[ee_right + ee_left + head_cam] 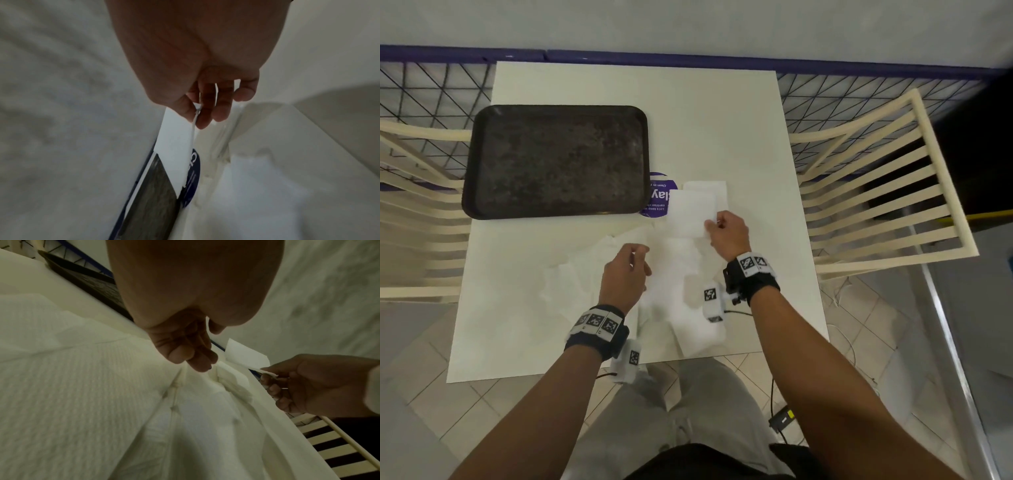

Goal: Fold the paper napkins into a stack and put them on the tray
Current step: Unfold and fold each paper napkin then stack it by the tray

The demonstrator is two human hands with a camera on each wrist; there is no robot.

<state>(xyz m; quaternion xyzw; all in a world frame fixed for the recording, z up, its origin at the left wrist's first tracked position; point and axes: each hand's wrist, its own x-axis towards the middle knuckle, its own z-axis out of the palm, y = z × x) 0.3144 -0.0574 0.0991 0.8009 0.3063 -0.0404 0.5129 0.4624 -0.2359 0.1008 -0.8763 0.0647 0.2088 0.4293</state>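
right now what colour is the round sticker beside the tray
Purple with white lettering; the sticker shows best in the head view.

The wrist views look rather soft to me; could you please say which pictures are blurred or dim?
Head view: bright, fairly sharp, its wide angle bowing the chair slats. Left wrist view: dim and greenish, palm out of focus. Right wrist view: dim, background smeared, tray blurred.
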